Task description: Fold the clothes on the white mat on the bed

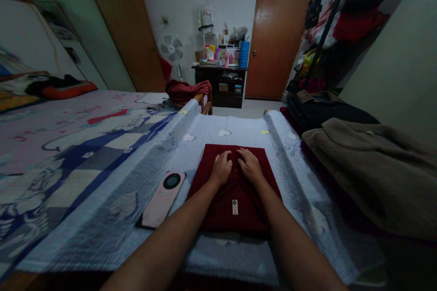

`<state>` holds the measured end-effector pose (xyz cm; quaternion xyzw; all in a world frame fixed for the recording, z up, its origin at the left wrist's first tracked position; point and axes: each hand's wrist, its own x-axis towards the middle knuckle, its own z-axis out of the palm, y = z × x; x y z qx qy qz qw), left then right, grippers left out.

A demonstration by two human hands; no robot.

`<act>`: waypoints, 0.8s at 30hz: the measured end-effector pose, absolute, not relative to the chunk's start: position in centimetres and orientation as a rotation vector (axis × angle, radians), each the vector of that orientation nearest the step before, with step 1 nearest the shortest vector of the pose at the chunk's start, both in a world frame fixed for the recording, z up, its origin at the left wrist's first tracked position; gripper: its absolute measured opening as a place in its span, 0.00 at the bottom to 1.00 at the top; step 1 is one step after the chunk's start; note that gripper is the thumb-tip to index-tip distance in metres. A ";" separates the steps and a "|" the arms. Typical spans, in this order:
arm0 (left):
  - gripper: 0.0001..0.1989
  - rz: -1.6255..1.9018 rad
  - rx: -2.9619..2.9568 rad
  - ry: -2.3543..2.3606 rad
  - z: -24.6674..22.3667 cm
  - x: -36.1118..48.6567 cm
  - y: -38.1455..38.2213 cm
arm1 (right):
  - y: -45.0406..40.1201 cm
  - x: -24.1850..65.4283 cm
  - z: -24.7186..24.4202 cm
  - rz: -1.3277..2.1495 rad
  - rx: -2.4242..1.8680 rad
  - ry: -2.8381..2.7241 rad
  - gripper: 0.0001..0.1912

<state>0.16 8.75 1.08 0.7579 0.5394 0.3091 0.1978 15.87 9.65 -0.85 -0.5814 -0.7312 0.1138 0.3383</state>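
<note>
A dark red garment [218, 218], folded into a neat rectangle, lies flat on a pale blue sheet [235, 122]. A small light label [235, 207] shows near its close edge. On the left of the garment's upper half rests my left hand [222, 168], fingers stretched out. My right hand [250, 164] lies opposite it on the upper right half, also with fingers extended. Both palms touch the cloth and grip nothing. Left of the garment sits a pink phone [160, 204] with a round black camera ring, apart from my hands.
Folded coats, one a grey-brown coat [372, 168], are piled at the right. To the left spreads a patterned bed cover [85, 145]. A crumpled red cloth [187, 91] lies beyond. Farther back stand a dark cabinet [218, 86] and a fan [171, 48].
</note>
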 end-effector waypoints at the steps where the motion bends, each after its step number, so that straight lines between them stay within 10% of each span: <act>1: 0.22 0.937 2.069 1.521 1.0 0.1 8.9 | 9.5 15.7 -0.7 0.273 -1.546 -1.938 0.22; 24: 0.45 0.102 2.131 2.091 2.1 -1.6 12.1 | 8.3 14.9 0.9 0.224 -1.706 -2.052 0.26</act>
